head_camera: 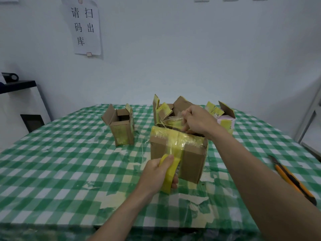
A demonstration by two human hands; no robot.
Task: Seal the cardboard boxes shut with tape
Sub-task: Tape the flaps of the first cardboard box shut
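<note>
Checked tablecloth [69, 171] (plastic), taped cardboard box [191, 153].

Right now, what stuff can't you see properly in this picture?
Head view only:
- Right hand fingers: curled behind the near cardboard box, so what they press is hidden.
- Tape roll: partly covered by the left hand.
- Inside the small open box: too dark to tell.
- Pink box: half hidden by the right forearm.
- Utility knife: blade too small to see.
</note>
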